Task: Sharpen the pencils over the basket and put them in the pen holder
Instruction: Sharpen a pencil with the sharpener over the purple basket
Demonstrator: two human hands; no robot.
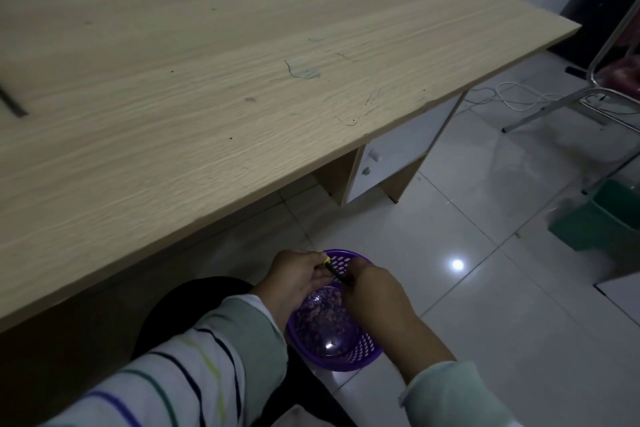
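A round purple basket (356,354) with slotted walls sits on the white tiled floor, its bottom covered in shavings. Both hands hover over it. My left hand (298,282) grips a dark pencil (335,270) near its yellow end. My right hand (375,291) is closed around the pencil's other end; whatever it holds there is hidden by the fingers. No pen holder is in view.
A long light-wood desk (214,87) fills the upper left, with a dark strip (12,102) at its far left edge. Under it stands a white drawer unit (388,163). A metal chair frame (588,94), white cables and a green bin (609,215) stand to the right.
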